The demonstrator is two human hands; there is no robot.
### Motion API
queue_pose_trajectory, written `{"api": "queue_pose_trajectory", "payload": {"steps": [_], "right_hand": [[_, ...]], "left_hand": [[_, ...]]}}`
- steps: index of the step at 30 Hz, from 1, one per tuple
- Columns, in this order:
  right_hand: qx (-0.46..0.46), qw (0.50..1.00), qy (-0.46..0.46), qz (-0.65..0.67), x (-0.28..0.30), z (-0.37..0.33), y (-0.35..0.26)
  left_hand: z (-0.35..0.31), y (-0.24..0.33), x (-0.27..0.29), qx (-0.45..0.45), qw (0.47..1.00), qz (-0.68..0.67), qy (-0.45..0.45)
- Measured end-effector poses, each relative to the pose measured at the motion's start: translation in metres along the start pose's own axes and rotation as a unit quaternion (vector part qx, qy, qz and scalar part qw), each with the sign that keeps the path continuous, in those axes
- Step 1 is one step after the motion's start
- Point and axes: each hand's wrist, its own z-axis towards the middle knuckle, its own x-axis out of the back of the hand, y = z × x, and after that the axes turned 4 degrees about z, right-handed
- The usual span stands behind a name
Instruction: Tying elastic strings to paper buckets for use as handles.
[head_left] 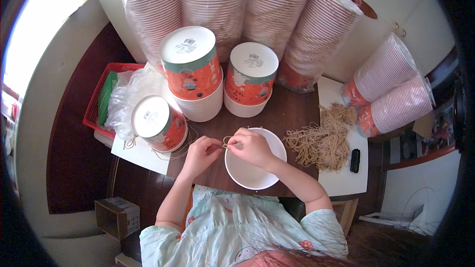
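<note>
My left hand (203,155) and my right hand (251,149) meet over the left rim of an open white paper bucket (255,180). Fingers of both are closed in a pinch on a thin tan cord (226,141), which makes a small loop between them. The right hand covers part of the bucket's mouth. To the left, an upside-down orange and green paper bucket (151,115) stands with loose cord around its base. A large tangled heap of tan cord (324,143) lies right of the open bucket.
Two stacks of upturned buckets, a left stack (194,76) and a right stack (250,80), stand ahead. Behind them rise tall plastic-wrapped bucket stacks (213,7); more wrapped stacks (386,71) lie at right. A black object (355,160) and a red basket (91,104) flank the work area.
</note>
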Motion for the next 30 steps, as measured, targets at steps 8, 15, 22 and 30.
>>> {"api": "queue_pose_trajectory", "payload": {"steps": [8, 15, 22, 30], "right_hand": [[-0.009, 1.000, -0.014, 0.012, 0.000, 0.000, 0.001], [-0.015, 1.000, -0.017, 0.015, 0.001, 0.001, 0.001], [-0.013, 1.000, -0.016, 0.016, 0.002, 0.002, 0.003], [-0.018, 0.999, -0.025, 0.010, 0.003, 0.002, 0.003]], "left_hand": [[0.000, 0.000, -0.015, -0.017, 0.995, -0.026, 0.092], [-0.002, -0.009, -0.024, 0.022, 0.987, -0.143, 0.065], [0.001, -0.011, -0.026, 0.071, 0.956, -0.283, 0.027], [0.003, -0.008, -0.023, 0.051, 0.943, -0.327, 0.033]]}}
